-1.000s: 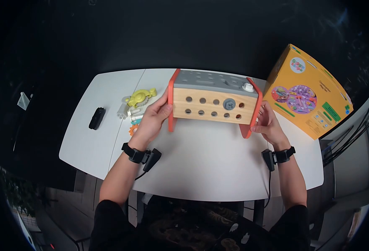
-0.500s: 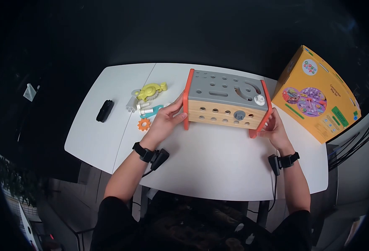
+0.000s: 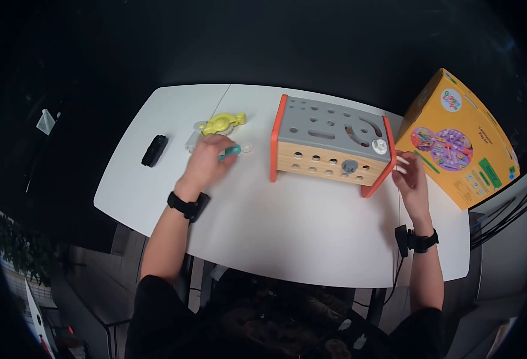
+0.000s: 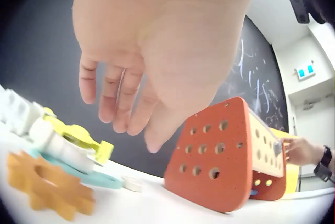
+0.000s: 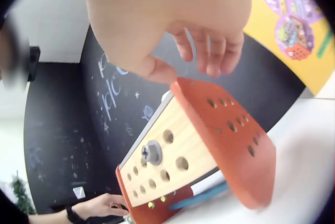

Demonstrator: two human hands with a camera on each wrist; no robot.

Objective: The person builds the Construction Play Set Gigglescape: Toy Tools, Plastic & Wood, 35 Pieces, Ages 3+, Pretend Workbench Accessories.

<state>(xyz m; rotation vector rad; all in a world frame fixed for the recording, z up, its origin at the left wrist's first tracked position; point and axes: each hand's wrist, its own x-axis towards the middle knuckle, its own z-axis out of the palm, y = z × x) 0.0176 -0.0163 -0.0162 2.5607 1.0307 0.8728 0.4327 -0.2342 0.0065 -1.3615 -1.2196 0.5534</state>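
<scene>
The toy workbench point(image 3: 329, 137) stands on the white table, with a grey perforated top, wooden front and red end panels. A white nut point(image 3: 379, 146) sits on its top and a grey screw head point(image 3: 349, 167) in its front. My left hand point(image 3: 205, 161) is over the loose parts; its fingers hang relaxed above them in the left wrist view, holding nothing. Around it lie a yellow piece point(image 3: 224, 123), a teal piece point(image 3: 230, 152) and an orange gear point(image 4: 49, 182). My right hand point(image 3: 415, 186) is beside the right end panel point(image 5: 230, 135), fingers loosely bent, gripping nothing.
A yellow printed box point(image 3: 461, 140) stands at the table's right, behind my right hand. A black object point(image 3: 154, 150) lies on the left part of the table point(image 3: 126, 179). A blue piece point(image 5: 201, 197) shows under the workbench.
The workbench, earlier held between both hands and tilted, stands on the table. My left hand has let go and moved left to the loose parts; my right hand has come off the end panel.
</scene>
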